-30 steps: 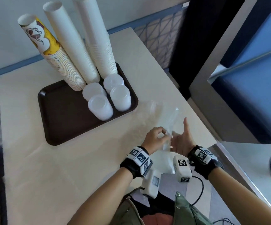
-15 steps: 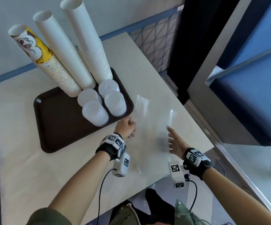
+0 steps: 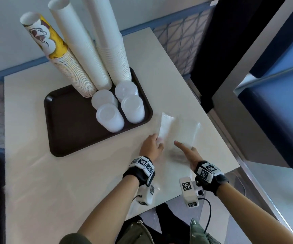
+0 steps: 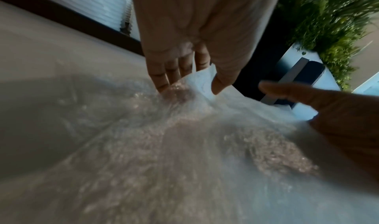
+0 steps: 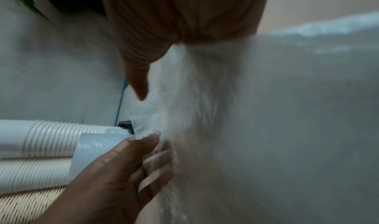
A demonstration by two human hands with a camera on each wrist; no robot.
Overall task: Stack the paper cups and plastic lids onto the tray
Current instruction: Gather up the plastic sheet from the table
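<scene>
A dark brown tray (image 3: 63, 124) carries three tall paper cup stacks (image 3: 87, 55) along its far side, the left one printed yellow (image 3: 68, 67). Several stacks of translucent plastic lids (image 3: 109, 118) stand at the tray's right end. To the right of the tray a clear plastic bag (image 3: 179, 131) lies crumpled on the table. My left hand (image 3: 158, 140) pinches a fold of the bag (image 4: 203, 80) between thumb and fingers. My right hand (image 3: 182, 147) lies on the bag with its thumb (image 5: 139, 84) stretched out. Its other fingers are hidden by the film.
The cream table (image 3: 72, 191) ends just right of the bag at a metal-edged counter (image 3: 247, 120). A dark post (image 3: 221, 41) stands at the far right corner. The front of the tray is bare. A green plant (image 4: 328, 24) shows beyond the table.
Both hands went from the table's near edge out over the table, drew apart with the bag between them, and the left hand has since come back closer to the right.
</scene>
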